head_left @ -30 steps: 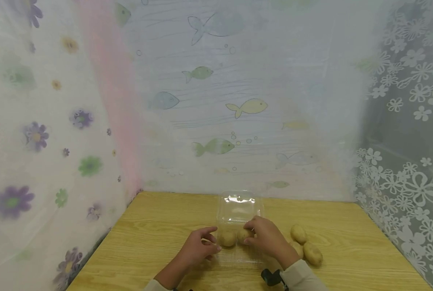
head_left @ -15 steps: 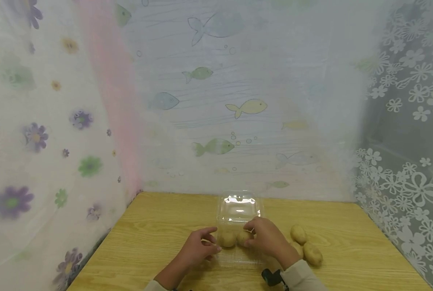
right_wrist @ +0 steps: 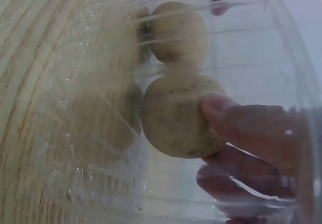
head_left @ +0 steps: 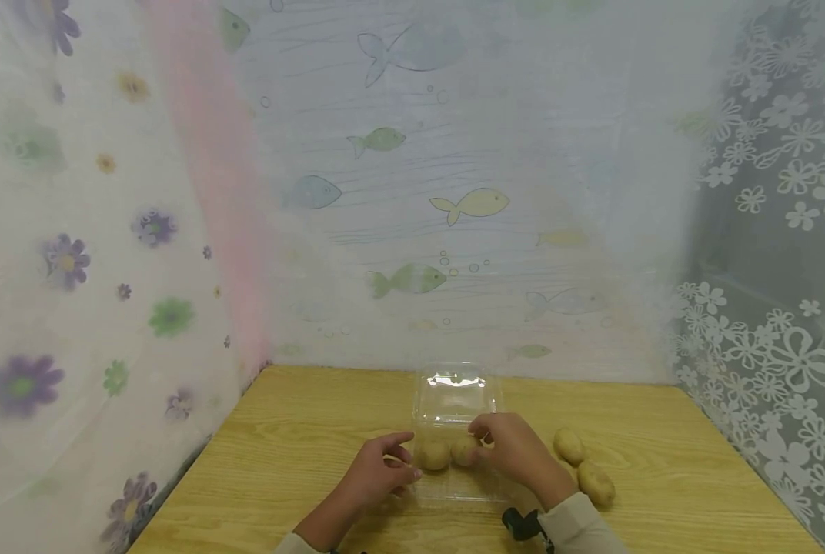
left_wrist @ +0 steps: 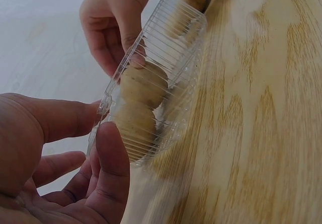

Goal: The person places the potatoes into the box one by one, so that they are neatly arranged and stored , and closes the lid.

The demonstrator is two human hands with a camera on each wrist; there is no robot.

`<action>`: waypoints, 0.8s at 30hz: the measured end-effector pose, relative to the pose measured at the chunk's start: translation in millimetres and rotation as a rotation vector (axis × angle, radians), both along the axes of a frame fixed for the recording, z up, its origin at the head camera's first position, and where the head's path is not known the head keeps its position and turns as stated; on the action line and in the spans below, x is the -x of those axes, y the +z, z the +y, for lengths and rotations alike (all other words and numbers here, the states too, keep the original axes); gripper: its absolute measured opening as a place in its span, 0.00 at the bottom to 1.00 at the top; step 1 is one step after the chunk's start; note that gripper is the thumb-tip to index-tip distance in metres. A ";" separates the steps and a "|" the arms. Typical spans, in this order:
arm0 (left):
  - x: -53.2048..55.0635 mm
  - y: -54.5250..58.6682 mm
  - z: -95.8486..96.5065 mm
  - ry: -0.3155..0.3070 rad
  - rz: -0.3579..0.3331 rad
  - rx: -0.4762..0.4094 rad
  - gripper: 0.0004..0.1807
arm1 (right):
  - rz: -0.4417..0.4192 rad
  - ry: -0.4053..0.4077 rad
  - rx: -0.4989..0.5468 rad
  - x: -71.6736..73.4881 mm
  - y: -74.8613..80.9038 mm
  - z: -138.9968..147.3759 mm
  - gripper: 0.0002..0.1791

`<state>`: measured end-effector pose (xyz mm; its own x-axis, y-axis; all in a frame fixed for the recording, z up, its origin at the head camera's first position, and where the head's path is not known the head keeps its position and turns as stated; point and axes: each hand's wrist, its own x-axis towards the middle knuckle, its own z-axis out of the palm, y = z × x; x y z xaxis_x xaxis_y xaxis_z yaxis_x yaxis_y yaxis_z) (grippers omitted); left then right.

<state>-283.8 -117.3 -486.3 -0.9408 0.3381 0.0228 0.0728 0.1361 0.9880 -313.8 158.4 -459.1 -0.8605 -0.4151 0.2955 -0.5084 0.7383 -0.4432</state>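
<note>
Head view: your right hand (head_left: 519,455) reaches into the clear plastic clamshell container (head_left: 454,499), thumb on the right-hand potato (head_left: 463,451); with its fingertips partly hidden, I cannot tell whether that grip pinches it. Your left hand (head_left: 376,471) has its grip spread, thumb and forefinger at the container's left edge. A second potato (head_left: 432,454) sits inside, just beside the first. On the desk (head_left: 302,438), to the right, lie loose potatoes (head_left: 596,483), one mostly hidden by your forearm. The right wrist view is blurred by the ribbed plastic.
</note>
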 end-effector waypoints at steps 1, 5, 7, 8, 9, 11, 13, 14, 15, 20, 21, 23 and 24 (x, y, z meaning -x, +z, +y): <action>-0.2 0.2 -0.1 0.001 -0.001 -0.001 0.40 | 0.001 0.001 -0.002 0.2 -0.3 0.0 0.17; 0.0 -0.1 -0.2 0.002 -0.002 -0.006 0.40 | 0.008 0.003 -0.015 1.0 -1.6 0.2 0.16; 0.2 -0.8 -0.3 0.003 0.001 -0.009 0.40 | 0.015 -0.004 -0.029 1.1 -2.0 0.1 0.16; 0.5 -1.4 -0.3 0.004 0.003 -0.011 0.40 | 0.016 -0.008 -0.034 1.0 -1.8 0.1 0.16; 0.6 -1.9 -0.3 0.004 0.008 -0.011 0.40 | 0.016 -0.012 -0.035 1.1 -1.8 0.0 0.16; 0.8 -2.3 0.0 0.005 0.010 -0.011 0.40 | 0.015 -0.022 -0.038 1.0 -1.6 0.2 0.16; 1.0 -2.6 0.1 0.008 0.010 -0.008 0.40 | 0.009 -0.026 -0.032 0.8 -0.7 0.3 0.16; 1.1 -2.5 0.2 0.009 0.010 -0.006 0.40 | 0.006 -0.026 -0.029 0.9 -0.5 0.4 0.15; 1.2 -2.8 0.2 0.009 0.010 -0.004 0.40 | 0.003 -0.026 -0.026 1.0 -0.5 0.5 0.15; 0.7 -2.2 0.1 0.008 0.003 0.001 0.40 | -0.011 -0.024 -0.023 0.6 0.2 1.6 0.16; 0.6 -2.4 0.0 0.008 0.002 0.002 0.40 | -0.012 -0.023 -0.023 0.4 0.5 1.8 0.16; 0.5 -2.4 -0.1 0.008 0.002 0.005 0.40 | -0.010 -0.021 -0.028 0.5 0.6 2.1 0.16; 0.4 -2.5 -0.1 0.008 0.002 0.005 0.40 | -0.007 -0.018 -0.030 0.6 0.5 2.3 0.16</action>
<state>-284.2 -117.4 -488.8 -0.9436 0.3303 0.0232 0.0740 0.1421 0.9871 -314.4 160.7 -458.7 -0.8699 -0.4080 0.2772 -0.4918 0.7606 -0.4237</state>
